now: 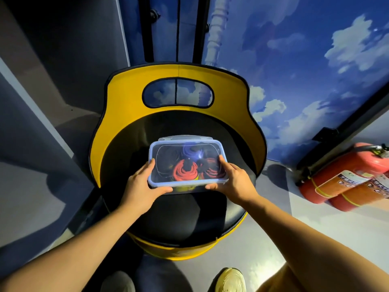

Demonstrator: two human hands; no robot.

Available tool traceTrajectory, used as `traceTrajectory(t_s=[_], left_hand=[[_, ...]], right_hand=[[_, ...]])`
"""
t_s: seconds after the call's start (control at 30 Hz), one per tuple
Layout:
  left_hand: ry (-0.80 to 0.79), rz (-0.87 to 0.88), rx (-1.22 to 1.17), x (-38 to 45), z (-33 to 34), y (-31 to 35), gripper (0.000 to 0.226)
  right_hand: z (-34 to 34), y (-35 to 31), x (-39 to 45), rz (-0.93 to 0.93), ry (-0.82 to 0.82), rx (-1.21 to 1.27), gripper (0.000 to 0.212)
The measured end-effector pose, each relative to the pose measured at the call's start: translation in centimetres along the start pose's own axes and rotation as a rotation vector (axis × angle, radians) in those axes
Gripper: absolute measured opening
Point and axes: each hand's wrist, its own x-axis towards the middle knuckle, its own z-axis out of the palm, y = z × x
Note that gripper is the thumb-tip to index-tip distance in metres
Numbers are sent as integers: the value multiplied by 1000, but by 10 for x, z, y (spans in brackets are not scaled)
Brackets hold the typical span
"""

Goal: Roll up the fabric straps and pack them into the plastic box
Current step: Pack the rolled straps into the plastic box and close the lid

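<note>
Head view: box, lid on, rolled straps inside; both hands' fingers clamped on edges. Press corners evenly.

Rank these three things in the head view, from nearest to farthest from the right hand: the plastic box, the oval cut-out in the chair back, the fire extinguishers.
Measured from the right hand:
1. Plastic box: the hand holds its right edge, so they touch.
2. Fire extinguishers: on the floor to the right, by the wall.
3. Oval cut-out: high in the yellow chair back, beyond the box.
</note>
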Motion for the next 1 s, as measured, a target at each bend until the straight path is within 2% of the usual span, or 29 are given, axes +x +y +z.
traceTrajectory(t_s=[0.23,0.3,0.37,0.43,0.53,0.6,0.7,0.83,0.93,1.0], left_hand=[[10,1,19,12,-3,-5,105],[-6,5,51,14,-7,-3,98],[13,28,88,22,-11,0,80],[50,65,108,34,-13,4,64],[1,135,166,52,-14,9,55],[-76,228,251,58,-10,9,55],[-159,300,370,58,-7,7,54],[-159,382,531,51,-12,2,58],[-172,427,625,38,-16,1,79],[-155,476,641,26,-18,2,78]], right_hand=[[-1,1,9,8,-16,-25,119],[-5,-1,10,-11,-2,-95,123],[-8,-8,9,-5,-20,-243,124],[-8,-20,5,-41,-22,-350,114],[1,-48,-3,-190,30,-355,88],[15,-67,-8,-297,94,-346,67],[30,-81,-10,-356,143,-475,50],[23,-64,2,-462,144,-569,51],[13,-47,10,-500,114,-565,44],[3,-34,16,-500,100,-537,40]])
